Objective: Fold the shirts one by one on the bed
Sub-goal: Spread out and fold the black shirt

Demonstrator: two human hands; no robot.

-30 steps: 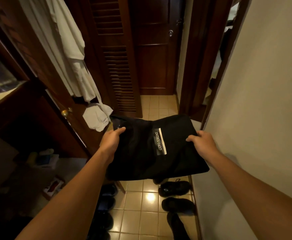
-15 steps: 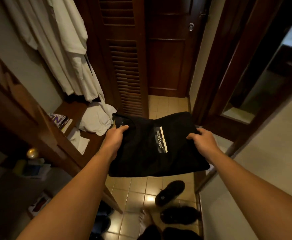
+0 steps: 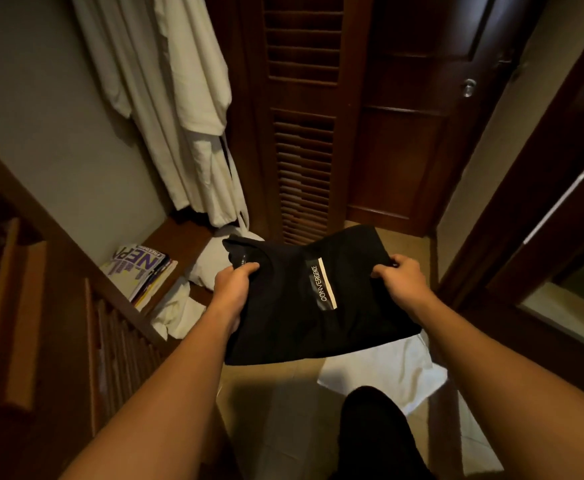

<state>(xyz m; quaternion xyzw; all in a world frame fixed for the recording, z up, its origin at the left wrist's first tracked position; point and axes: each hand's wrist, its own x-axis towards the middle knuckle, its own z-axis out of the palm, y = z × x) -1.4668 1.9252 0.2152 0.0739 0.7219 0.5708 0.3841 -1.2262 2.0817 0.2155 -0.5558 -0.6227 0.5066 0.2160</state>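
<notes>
A folded black shirt (image 3: 294,306) with a white "CONVERGENCE" stripe is held flat in the air in front of me, above a tiled floor. My left hand (image 3: 231,284) grips its left edge near the collar, thumb on top. My right hand (image 3: 399,277) grips its right edge with fingers curled over the cloth. No bed is in view.
White robes (image 3: 179,109) hang at the upper left over a wooden shelf (image 3: 176,233) with magazines (image 3: 139,268) and crumpled white cloth (image 3: 179,311). A louvred wooden door (image 3: 304,116) and a panelled door (image 3: 418,116) stand ahead. A white towel (image 3: 387,368) lies on the floor.
The view has swung left and forward: the shelf with magazines has come into view, the shoes on the floor have dropped out. Both hands keep hold of the shirt.
</notes>
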